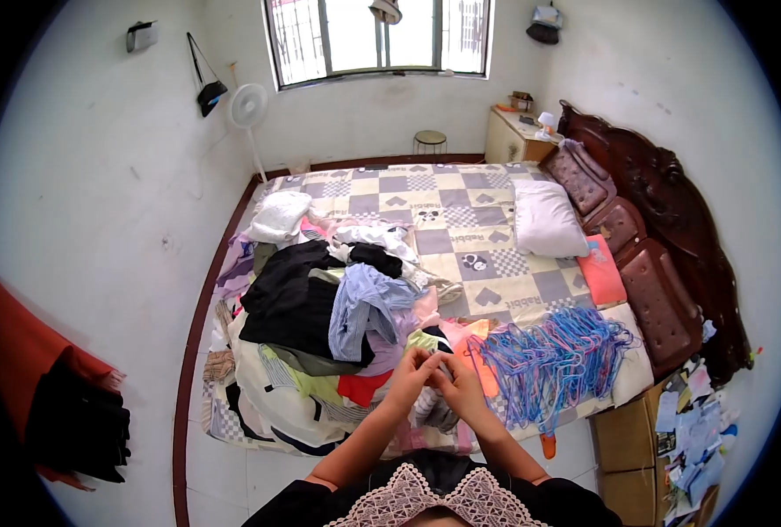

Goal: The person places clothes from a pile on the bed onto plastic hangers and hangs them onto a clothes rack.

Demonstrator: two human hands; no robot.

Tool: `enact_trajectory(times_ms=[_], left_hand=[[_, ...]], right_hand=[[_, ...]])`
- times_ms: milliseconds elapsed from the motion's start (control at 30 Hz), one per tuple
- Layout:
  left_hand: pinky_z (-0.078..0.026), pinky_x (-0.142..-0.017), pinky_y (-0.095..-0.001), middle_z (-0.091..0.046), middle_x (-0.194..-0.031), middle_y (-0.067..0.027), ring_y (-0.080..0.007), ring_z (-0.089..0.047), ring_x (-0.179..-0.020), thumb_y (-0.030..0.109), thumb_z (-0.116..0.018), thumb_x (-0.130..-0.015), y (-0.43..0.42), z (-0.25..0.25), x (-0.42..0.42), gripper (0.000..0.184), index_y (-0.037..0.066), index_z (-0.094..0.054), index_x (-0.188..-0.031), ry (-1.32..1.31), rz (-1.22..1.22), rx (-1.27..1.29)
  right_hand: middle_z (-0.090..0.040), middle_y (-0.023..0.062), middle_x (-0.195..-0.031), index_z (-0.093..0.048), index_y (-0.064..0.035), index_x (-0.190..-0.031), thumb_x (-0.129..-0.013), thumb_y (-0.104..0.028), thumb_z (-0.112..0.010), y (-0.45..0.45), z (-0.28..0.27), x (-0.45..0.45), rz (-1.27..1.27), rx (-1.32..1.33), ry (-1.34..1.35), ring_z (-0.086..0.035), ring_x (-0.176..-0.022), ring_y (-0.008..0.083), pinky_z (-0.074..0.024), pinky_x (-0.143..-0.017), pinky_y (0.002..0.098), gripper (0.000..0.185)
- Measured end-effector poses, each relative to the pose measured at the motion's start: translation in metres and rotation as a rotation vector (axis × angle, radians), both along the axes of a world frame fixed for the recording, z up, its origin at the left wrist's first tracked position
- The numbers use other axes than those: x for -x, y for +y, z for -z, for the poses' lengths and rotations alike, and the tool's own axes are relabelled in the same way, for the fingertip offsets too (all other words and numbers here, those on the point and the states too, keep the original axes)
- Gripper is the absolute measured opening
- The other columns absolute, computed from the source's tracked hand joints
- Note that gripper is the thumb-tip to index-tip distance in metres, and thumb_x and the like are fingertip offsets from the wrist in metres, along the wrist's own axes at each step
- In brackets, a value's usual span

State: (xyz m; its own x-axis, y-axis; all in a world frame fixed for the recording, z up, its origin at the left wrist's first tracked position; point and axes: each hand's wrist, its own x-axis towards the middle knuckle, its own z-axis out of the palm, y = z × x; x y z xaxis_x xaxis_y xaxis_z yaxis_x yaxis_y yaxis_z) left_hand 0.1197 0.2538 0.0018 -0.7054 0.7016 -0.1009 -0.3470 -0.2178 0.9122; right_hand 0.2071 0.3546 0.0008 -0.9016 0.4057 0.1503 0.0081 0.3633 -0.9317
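My left hand [413, 376] and my right hand [455, 383] meet at the bed's near side, fingers pinched together on something small I cannot make out. Just beyond the fingertips lies a pale green cloth [424, 340]. To the left spreads a heap of clothes, with a black garment [289, 299], a light blue garment [366, 303] and a red cloth [364, 386]. A striped grey cloth [429, 409] shows below my hands. On the right, many blue and pink hangers [549, 364] lie in a tangled pile beside an orange cloth [480, 362].
The bed [461, 220] carries a white pillow [549, 218] and a coral cushion [601, 270] near the dark headboard [672, 202]. A cabinet [623, 439] with papers stands at the lower right. A white fan [248, 107] stands beyond the bed's far left corner.
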Motion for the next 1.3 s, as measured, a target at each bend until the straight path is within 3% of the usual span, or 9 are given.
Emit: enact_trajectory(times_ms=[533,600,667,733,833,933,1033,1133,1300], left_hand=[[-0.040,-0.062,-0.0204,-0.054,-0.084,-0.0013,-0.0068,-0.051,-0.072,0.002,-0.046,-0.087,-0.043,0.003,0.009,0.012,0.005,-0.047,-0.098,0.048,-0.069,-0.120],[-0.044,-0.060,-0.0226,-0.055,-0.084,-0.0024,-0.0069,-0.052,-0.069,0.003,-0.048,-0.086,-0.048,-0.003,0.010,0.010,0.007,-0.047,-0.096,-0.059,0.003,-0.092],[-0.044,-0.059,-0.0233,-0.059,-0.080,-0.0042,-0.0069,-0.054,-0.067,0.005,-0.051,-0.086,-0.049,-0.006,0.010,0.010,0.005,-0.049,-0.096,0.026,-0.020,-0.040],[-0.044,-0.060,-0.0231,-0.062,-0.075,-0.0058,-0.0065,-0.056,-0.069,0.007,-0.056,-0.086,-0.052,-0.018,0.007,0.011,0.003,-0.054,-0.096,0.645,0.051,0.501],[-0.043,-0.059,-0.0233,-0.062,-0.071,-0.0054,-0.0063,-0.054,-0.066,0.006,-0.059,-0.084,-0.044,-0.015,0.004,0.012,0.001,-0.060,-0.095,0.738,-0.012,0.477],[-0.039,-0.060,-0.0208,-0.055,-0.072,0.0023,-0.0048,-0.047,-0.067,0.001,-0.053,-0.084,-0.035,-0.036,0.004,0.010,0.001,-0.060,-0.091,0.674,-0.251,0.193],[-0.040,-0.066,-0.0216,-0.056,-0.078,0.0009,-0.0064,-0.049,-0.072,-0.005,-0.050,-0.080,-0.035,-0.032,0.019,0.013,0.001,-0.058,-0.087,0.327,-0.428,0.033],[-0.039,-0.063,-0.0203,-0.056,-0.075,0.0006,-0.0057,-0.047,-0.067,0.002,-0.051,-0.085,-0.050,-0.028,0.046,0.005,0.001,-0.056,-0.084,0.509,-0.539,0.103],[-0.034,-0.055,-0.0190,-0.051,-0.065,0.0021,-0.0036,-0.042,-0.059,-0.001,-0.054,-0.079,-0.052,-0.018,0.054,0.015,0.003,-0.058,-0.092,0.501,-0.520,0.383]], right_hand=[[-0.053,-0.0001,-0.066,-0.052,-0.0039,-0.082,-0.080,-0.009,-0.066,-0.019,0.005,0.018,-0.189,0.580,0.092,-0.047,-0.057,0.0067,-0.0362,-0.051,0.0217,0.015],[-0.053,0.0040,-0.062,-0.052,-0.0030,-0.082,-0.076,-0.007,-0.065,-0.015,0.005,0.017,0.013,-0.072,0.092,-0.049,-0.054,0.0101,-0.0388,-0.049,0.0252,0.016],[-0.051,0.0066,-0.059,-0.052,-0.0026,-0.080,-0.069,-0.003,-0.064,-0.007,-0.010,0.017,0.188,-0.188,0.107,-0.050,-0.051,0.0145,-0.0397,-0.046,0.0292,0.017],[-0.048,0.0059,-0.058,-0.052,-0.0041,-0.080,-0.067,0.000,-0.063,0.003,-0.021,0.016,0.335,-0.338,0.189,-0.048,-0.048,0.0166,-0.0381,-0.044,0.0306,0.017],[-0.047,0.0076,-0.065,-0.053,-0.0052,-0.086,-0.065,0.002,-0.061,0.002,-0.029,0.019,0.369,-0.466,0.560,-0.050,-0.055,0.0206,-0.0403,-0.049,0.0315,0.023],[-0.048,0.0108,-0.078,-0.051,-0.0053,-0.095,-0.065,0.002,-0.061,-0.018,-0.004,0.030,0.342,-0.343,0.502,-0.053,-0.068,0.0276,-0.0432,-0.058,0.0365,0.032],[-0.050,0.0139,-0.093,-0.049,-0.0065,-0.104,-0.066,-0.001,-0.065,-0.021,0.048,0.026,0.110,-0.509,0.006,-0.055,-0.087,0.0359,-0.0460,-0.071,0.0437,0.042],[-0.061,0.0153,-0.096,-0.058,-0.0102,-0.104,-0.070,-0.014,-0.063,0.004,0.123,0.016,-0.164,-0.308,-0.451,-0.060,-0.090,0.0318,-0.0475,-0.074,0.0418,0.035],[-0.065,0.0140,-0.088,-0.065,-0.0087,-0.092,-0.072,-0.011,-0.059,0.066,0.082,0.009,0.171,-0.284,-0.230,-0.063,-0.082,0.0304,-0.0493,-0.069,0.0405,0.021]])
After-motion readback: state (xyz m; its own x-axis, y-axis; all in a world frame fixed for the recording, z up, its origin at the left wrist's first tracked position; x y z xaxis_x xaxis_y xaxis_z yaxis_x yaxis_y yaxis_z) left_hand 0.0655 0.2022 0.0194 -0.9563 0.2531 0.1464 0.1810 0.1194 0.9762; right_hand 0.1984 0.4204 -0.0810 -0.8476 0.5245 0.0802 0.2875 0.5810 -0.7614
